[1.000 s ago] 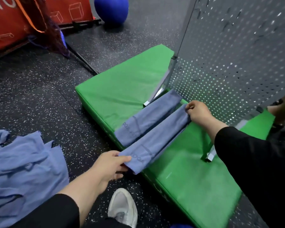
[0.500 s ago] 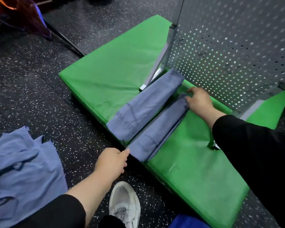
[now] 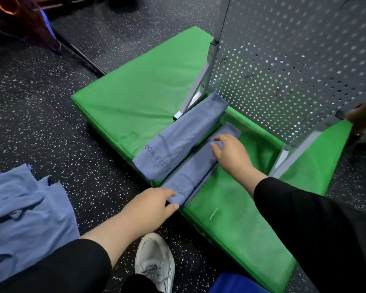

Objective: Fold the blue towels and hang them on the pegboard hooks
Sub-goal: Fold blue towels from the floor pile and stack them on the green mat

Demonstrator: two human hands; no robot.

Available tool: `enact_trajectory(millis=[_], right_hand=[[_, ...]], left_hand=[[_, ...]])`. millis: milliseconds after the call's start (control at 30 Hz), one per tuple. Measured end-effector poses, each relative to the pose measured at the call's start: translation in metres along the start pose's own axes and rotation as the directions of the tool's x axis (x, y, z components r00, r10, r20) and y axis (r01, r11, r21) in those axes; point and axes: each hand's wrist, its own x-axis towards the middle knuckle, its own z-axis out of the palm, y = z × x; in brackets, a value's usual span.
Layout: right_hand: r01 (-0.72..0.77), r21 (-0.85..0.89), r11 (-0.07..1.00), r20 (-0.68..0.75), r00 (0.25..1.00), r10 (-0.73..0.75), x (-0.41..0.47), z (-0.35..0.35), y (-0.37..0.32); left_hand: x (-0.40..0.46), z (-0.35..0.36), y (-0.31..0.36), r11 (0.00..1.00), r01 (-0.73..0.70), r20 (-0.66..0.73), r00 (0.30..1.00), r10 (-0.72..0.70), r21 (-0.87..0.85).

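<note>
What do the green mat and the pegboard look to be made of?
Green mat: probably foam padding under a smooth, slightly shiny vinyl-like cover; it shows soft edges and creases. Pegboard: looks like grey painted sheet metal, rigid, with regular round holes and a metal frame.

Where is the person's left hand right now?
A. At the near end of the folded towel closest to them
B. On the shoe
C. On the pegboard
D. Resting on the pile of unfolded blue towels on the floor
A: the left hand pinches the near end of the nearer folded towel, at the green mat's edge.
</note>
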Motion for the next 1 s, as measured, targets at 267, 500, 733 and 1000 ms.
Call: enact_trajectory(millis=[267,500,733,1000], right_hand=[[0.334,0.28,0.9,-0.067,0.942,-0.329,-0.041,-0.038,-0.166],[0.66,0.132,0.739,0.507,0.596,-0.623,-0.101,-0.041,-0.374],[0.887,-0.12,0.446,0.805,0.35,-0.479,-0.152,0.038,-0.514],[0.858,-0.126,0.498,0.789,0.391,-0.473,-0.18,0.182,-0.527]], left_hand=[[-0.071,-0.079,-0.044,0.953,0.13,-0.354,0.908,-0.226,-0.274],[-0.232,-0.099,-0.169,0.859,0.402,-0.416,0.755,-0.507,-0.318],[-0.391,-0.059,-0.271,0.715,0.666,-0.286,0.658,-0.697,-0.211],[-0.406,-0.059,-0.326,0.721,0.598,-0.238,0.688,-0.686,-0.349]])
